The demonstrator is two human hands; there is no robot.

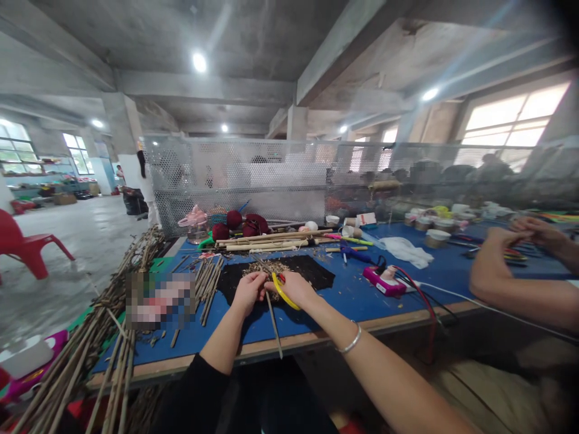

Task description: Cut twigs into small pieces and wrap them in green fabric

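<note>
Over a black cloth point(323, 274) strewn with small wood cuttings point(275, 266), my two hands work close together. My left hand point(249, 292) is closed, its thumb and fingers pinching a thin stick point(274, 322) that slants down past the table's front edge. Wrapped in my right hand point(295, 288) are yellow-handled pruners point(284, 294); their curved handle shows below the palm, while the jaws are mostly hidden near the left fingertips. Left of the cloth lies a row of cut sticks point(210, 286).
Long branches point(85, 331) are piled along the table's left side. Pale sticks point(262, 244) and dark red yarn balls point(256, 225) lie behind the cloth, before a perforated metal screen point(244, 175). A pink power strip point(384, 281) with cables sits right, near another person's arm point(502, 271).
</note>
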